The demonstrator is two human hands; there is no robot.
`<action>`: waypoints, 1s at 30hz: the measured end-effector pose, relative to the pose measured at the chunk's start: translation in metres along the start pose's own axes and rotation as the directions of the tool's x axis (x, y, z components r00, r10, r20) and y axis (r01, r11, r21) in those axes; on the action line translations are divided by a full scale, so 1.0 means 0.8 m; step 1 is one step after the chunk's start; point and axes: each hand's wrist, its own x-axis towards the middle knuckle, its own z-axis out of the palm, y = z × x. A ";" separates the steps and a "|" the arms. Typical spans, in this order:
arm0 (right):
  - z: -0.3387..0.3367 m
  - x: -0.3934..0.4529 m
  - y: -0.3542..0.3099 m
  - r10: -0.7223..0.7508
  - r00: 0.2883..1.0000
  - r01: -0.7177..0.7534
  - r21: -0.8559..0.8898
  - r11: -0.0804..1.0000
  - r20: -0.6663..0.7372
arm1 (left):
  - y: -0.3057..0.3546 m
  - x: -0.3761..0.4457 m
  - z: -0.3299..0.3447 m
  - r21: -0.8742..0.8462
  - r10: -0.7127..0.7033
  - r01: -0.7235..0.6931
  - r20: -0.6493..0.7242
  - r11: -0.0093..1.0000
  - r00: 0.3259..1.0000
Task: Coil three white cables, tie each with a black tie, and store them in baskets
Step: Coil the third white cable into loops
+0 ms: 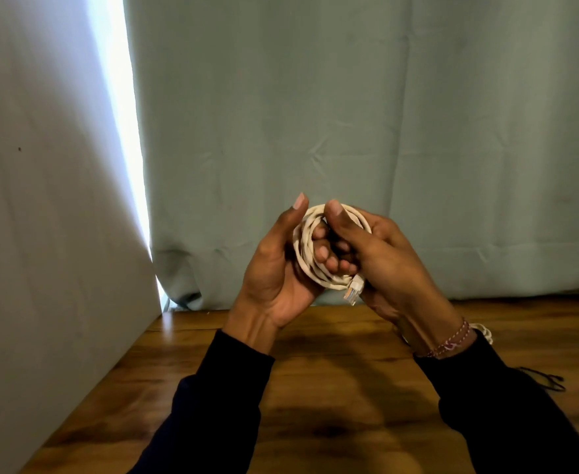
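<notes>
Curtain [315, 114] hung behind a wooden surface [332, 388]. Above it, both hands held 1 coiled cable [303, 249]: left hand [278, 268] cupped it, fingers curled through; right hand [380, 258] fingers pinched the coil, plug [354, 291] dangling. A black tie [548, 379] lay on the surface.

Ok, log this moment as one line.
stage: coiling | coiled white cable: held above wooden table | left hand: grips coil | right hand: grips coil | tie: none on
</notes>
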 end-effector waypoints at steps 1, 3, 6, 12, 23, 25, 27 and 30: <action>0.003 -0.001 0.002 -0.024 0.998 0.022 -0.043 0.999 -0.051 | -0.001 -0.001 0.000 0.006 -0.007 0.007 0.005 1.000 1.000; 0.007 -0.001 0.005 -0.072 0.988 0.057 -0.107 0.993 -0.139 | -0.002 -0.002 0.001 0.059 -0.015 0.014 0.011 0.998 1.000; 0.012 -0.003 0.007 -0.103 0.971 0.077 -0.125 0.989 -0.215 | -0.002 -0.004 0.001 0.141 -0.010 0.010 0.003 0.990 1.000; 0.009 -0.001 0.010 -0.054 0.979 0.037 -0.090 0.995 -0.197 | 0.000 -0.001 0.007 0.121 0.020 -0.012 -0.070 0.993 0.997; 0.004 0.007 0.021 0.063 0.993 -0.087 -0.274 0.958 -0.097 | 0.002 0.010 0.005 0.233 0.125 -0.012 -0.481 0.973 0.868; 0.002 0.010 0.027 0.057 0.994 -0.079 -0.260 0.962 -0.089 | 0.002 0.011 0.000 0.280 0.134 0.025 -0.535 0.960 0.834; -0.001 0.011 0.027 0.101 0.993 -0.110 -0.163 0.981 -0.063 | 0.004 0.011 -0.005 0.276 0.123 0.040 -0.548 0.960 0.827; -0.005 0.011 0.024 0.158 0.987 -0.158 -0.029 0.987 -0.010 | 0.008 0.009 -0.007 0.187 0.071 0.037 -0.540 0.982 0.839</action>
